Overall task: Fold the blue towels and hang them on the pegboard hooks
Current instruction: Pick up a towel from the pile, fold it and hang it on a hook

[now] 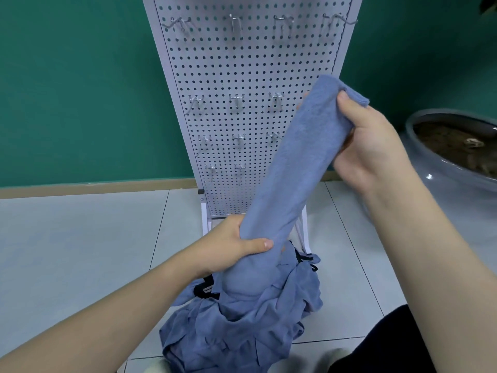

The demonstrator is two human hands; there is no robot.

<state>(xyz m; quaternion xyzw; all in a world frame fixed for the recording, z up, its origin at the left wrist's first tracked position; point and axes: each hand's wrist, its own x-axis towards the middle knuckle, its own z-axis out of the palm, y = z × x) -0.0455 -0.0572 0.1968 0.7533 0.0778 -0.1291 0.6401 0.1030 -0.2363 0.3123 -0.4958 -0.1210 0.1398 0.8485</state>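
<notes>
A blue towel [293,162], folded into a long narrow strip, stretches diagonally in front of the white pegboard [242,63]. My right hand [376,146] grips its upper end, thumb on top. My left hand [236,246] grips its lower end, thumb across the front. Below my hands a heap of more blue towels [242,319] lies on the floor at the pegboard's foot. Several metal hooks [236,99] stick out of the board in rows, all bare; the towel hides those at the right of the lower rows.
The pegboard stands on a white frame against a green wall [80,90]. A large grey planter bowl [441,168] with soil sits on the pale tiled floor [80,251] at the right. Something black [204,285] pokes out under the towel heap. My dark-clothed leg [390,343] is at bottom right.
</notes>
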